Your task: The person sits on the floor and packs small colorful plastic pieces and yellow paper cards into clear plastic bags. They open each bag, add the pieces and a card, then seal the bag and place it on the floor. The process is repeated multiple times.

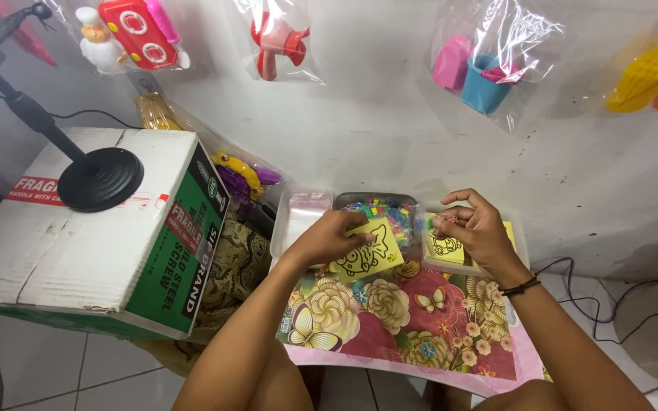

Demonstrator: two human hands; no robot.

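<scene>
My left hand (331, 235) holds a yellow card (367, 253) printed with a black cartoon outline, tilted above a flowered cloth (397, 316). My right hand (472, 228) hovers over a clear tray (516, 232) that holds more yellow cards (445, 249); its fingertips are pinched together on something tiny that I cannot make out. A dark band circles my right wrist. Between my hands sits a tray of small multicoloured beads (384, 209).
An empty-looking clear tray (298, 217) lies left of the beads. A cardboard box (93, 228) at the left carries a black stand base (100, 179). Bagged plastic toys (489, 65) hang on the white wall. Cables (611, 304) trail on the tiled floor at right.
</scene>
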